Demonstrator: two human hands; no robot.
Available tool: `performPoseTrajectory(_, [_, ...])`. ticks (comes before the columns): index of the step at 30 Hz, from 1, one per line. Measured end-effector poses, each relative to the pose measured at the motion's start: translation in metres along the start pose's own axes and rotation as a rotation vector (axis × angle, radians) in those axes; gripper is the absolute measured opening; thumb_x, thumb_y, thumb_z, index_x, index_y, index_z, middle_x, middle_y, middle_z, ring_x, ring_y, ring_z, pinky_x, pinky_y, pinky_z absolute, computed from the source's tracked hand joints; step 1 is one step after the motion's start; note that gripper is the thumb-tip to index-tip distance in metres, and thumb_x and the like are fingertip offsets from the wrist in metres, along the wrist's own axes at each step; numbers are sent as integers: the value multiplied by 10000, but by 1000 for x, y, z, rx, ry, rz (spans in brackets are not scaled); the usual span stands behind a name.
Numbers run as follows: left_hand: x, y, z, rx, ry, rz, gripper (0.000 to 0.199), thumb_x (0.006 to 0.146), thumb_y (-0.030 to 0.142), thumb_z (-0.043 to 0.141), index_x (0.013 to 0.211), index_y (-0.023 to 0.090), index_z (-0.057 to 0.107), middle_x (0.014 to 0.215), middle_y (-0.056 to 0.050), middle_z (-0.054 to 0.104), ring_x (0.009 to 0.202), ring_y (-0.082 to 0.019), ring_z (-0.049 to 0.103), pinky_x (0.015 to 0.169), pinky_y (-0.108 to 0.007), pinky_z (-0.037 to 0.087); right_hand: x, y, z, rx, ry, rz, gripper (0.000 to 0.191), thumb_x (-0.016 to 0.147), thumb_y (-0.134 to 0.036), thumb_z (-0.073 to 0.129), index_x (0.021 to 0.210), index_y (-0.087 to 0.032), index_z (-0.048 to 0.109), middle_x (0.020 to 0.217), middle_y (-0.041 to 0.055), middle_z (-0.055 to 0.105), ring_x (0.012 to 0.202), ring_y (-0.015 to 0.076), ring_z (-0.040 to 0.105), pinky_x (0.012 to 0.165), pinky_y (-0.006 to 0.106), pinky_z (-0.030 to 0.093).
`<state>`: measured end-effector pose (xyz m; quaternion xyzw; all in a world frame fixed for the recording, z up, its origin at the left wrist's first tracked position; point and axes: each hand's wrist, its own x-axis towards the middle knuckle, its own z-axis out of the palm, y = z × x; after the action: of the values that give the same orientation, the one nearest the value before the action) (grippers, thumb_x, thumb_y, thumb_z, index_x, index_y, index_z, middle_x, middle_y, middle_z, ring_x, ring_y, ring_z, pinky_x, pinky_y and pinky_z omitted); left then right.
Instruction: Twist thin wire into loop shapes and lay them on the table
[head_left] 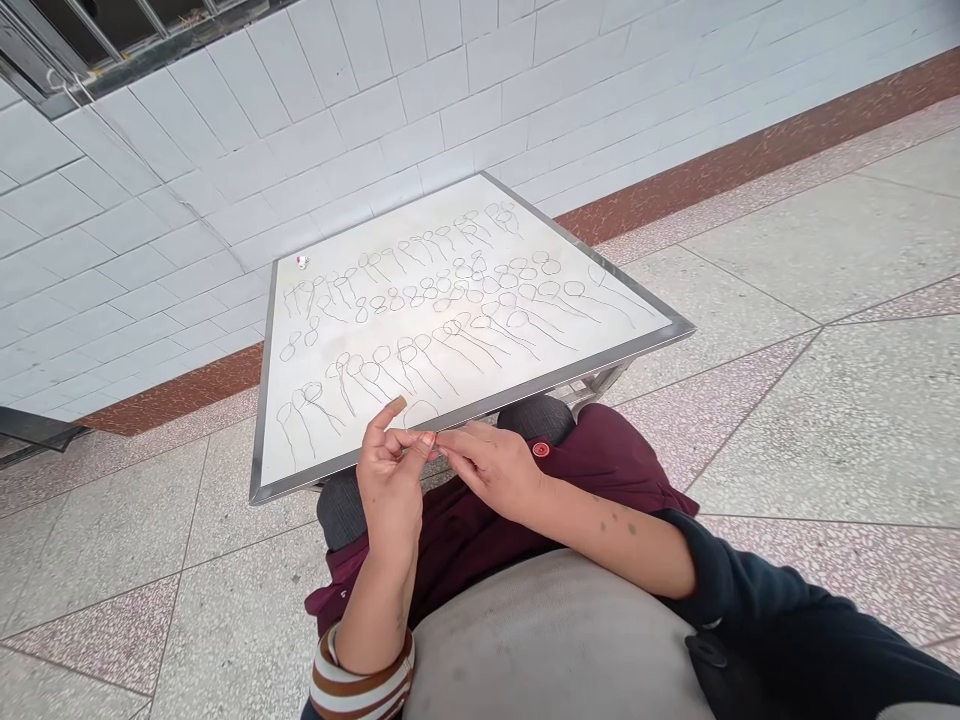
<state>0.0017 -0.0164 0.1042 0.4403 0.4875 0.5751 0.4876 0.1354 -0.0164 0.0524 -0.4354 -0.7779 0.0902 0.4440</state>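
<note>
My left hand (394,475) and my right hand (495,465) meet just past the near edge of the table, thumbs and fingertips pinched together. A thin dark wire loop (421,408) rises from behind the pinched fingers; the part between the fingertips is too small to make out. One left finger points up, with a tan wrap at its tip. On the white tabletop (360,235) lie rows of similar thin wire pieces (450,328), many with a round loop and two long tails, others with small paired loops.
A small red-and-white item (302,262) sits at the table's far left corner. The table has a grey metal rim (465,408) and stands against a white tiled wall (360,90). Below is a speckled floor (795,430). My knees are under the near edge.
</note>
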Motion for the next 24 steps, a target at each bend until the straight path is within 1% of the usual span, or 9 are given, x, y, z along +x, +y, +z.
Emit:
performPoseTrajectory(4, [3,-1,-2,-46,-10,-26,479,710,173,772,1165,192,621,662,46,642,652,-107,602,713,-256,516,-1,2,-1,-146,62,-162,240,954,-122,453,1078,-176,651,635,3,601,603,150,485,578,273,384])
performPoseTrajectory(6, [5,-2,-3,-87,-25,-46,477,700,157,776,1151,180,622,641,47,640,640,-107,598,708,-254,510,-1,1,-2,-149,56,-180,243,955,-114,452,1084,-167,651,631,5,595,604,152,477,585,279,388])
performPoseTrajectory(7, [5,-2,-3,-110,-35,-53,480,699,151,777,1152,177,619,637,47,642,633,-104,597,710,-251,506,-1,0,-2,-129,52,-157,235,958,-121,451,1068,-172,652,643,8,605,612,153,484,592,280,393])
performPoseTrajectory(9, [6,-2,-3,-146,-49,-52,493,703,145,777,1167,180,612,658,40,663,638,-95,601,725,-239,497,-1,-3,-4,-15,37,-46,195,965,-162,466,1031,-190,647,726,20,648,668,153,527,630,279,419])
performPoseTrajectory(12, [5,-3,-3,-158,-56,-20,497,729,152,766,1196,199,602,717,25,692,681,-93,622,748,-224,490,1,-10,-6,353,-29,179,170,985,-247,449,1012,-211,612,849,23,667,756,142,586,697,271,466])
performPoseTrajectory(15, [4,-3,-3,-140,-68,7,479,755,157,747,1207,216,599,741,25,697,686,-92,629,760,-228,495,4,-13,-7,745,-131,370,218,1000,-338,406,948,-211,575,786,-2,628,688,114,584,652,247,484])
performPoseTrajectory(17, [3,-3,-4,-104,-69,23,463,762,163,742,1199,224,606,743,27,693,689,-93,628,755,-226,498,6,-13,-7,908,-189,455,240,985,-403,434,916,-208,556,757,-12,627,657,105,573,643,241,487])
performPoseTrajectory(21, [0,-1,-3,16,-26,80,437,773,180,728,1192,234,615,746,24,682,702,-106,624,723,-228,504,6,-12,-3,1019,-229,522,283,958,-466,473,905,-198,546,748,-5,652,649,104,572,661,248,489])
performPoseTrajectory(24, [-3,1,-2,59,16,111,418,780,183,714,1184,234,618,725,29,667,648,-99,601,667,-215,498,5,-15,0,1048,-228,539,294,958,-477,467,921,-196,546,725,-6,653,627,104,570,645,248,485])
